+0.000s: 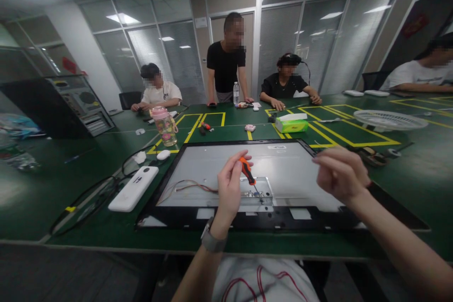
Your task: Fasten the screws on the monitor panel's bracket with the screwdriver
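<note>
My left hand (230,180), with a watch on its wrist, is closed on an orange and black screwdriver (248,171). The driver is tilted, its shaft pointing down at a small circuit board (255,194) in the lower middle of a flat display panel (198,163). This panel has a grey metal back and a black frame, and it lies flat in front of me. Thin brown wires (193,183) run across it left of the board. Over the panel's right side, my right hand (341,174) is raised with its fingers curled together; whatever they may pinch is hidden.
Left of the panel lie a white power bank (134,188) and black cables (85,203). A pink-lidded bottle (163,127) and a green tissue pack (290,123) stand beyond it. A white round grille (389,119) lies at the right. Several people are around the table.
</note>
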`<action>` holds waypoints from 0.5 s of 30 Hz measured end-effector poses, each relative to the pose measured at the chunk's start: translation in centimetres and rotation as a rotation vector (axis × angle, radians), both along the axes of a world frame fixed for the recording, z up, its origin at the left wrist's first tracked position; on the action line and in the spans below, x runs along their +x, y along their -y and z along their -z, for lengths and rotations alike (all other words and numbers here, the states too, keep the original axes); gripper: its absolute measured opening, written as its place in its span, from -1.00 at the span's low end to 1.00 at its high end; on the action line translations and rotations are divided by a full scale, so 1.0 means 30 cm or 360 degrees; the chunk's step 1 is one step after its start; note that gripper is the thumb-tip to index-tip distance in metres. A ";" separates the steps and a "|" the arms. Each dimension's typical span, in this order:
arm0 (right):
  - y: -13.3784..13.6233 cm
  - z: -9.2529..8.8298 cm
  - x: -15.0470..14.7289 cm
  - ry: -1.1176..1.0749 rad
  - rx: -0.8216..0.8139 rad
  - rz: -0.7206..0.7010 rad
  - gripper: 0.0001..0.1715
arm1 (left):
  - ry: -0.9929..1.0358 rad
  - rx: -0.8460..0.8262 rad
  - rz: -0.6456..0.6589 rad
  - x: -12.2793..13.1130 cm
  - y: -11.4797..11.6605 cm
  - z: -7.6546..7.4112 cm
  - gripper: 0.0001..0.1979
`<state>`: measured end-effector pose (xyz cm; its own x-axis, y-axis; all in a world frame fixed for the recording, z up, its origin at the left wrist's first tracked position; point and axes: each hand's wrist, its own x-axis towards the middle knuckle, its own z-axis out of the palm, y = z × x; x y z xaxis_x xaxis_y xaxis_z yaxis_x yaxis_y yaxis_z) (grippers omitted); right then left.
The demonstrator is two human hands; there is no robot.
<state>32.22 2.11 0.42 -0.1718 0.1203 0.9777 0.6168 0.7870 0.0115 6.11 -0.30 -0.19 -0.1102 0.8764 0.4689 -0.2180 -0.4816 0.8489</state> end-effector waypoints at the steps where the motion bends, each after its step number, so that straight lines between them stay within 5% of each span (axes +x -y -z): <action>1: -0.049 -0.004 -0.001 -0.0143 -0.0065 -0.0006 -0.83 | 0.0009 0.0003 0.0015 -0.001 0.001 0.001 -0.69; 4: -0.183 0.012 -0.005 -0.0429 -0.0834 -0.0096 -0.59 | 0.0003 0.0071 0.0086 -0.003 0.005 0.003 -0.69; 10: -0.276 0.129 -0.002 -0.0146 -0.1378 0.0045 -0.39 | -0.0222 0.0347 -0.0113 -0.005 0.014 -0.005 -0.83; 15: -0.268 0.178 -0.031 0.0411 -0.1638 0.0261 -0.40 | -0.0241 0.0265 -0.0080 -0.011 0.006 -0.001 -0.71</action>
<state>31.28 10.15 -4.93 -0.2658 0.9059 0.3296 0.7895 0.4007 -0.4649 5.79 -0.48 -0.15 -0.0692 0.7806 0.6212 -0.0661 -0.6250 0.7779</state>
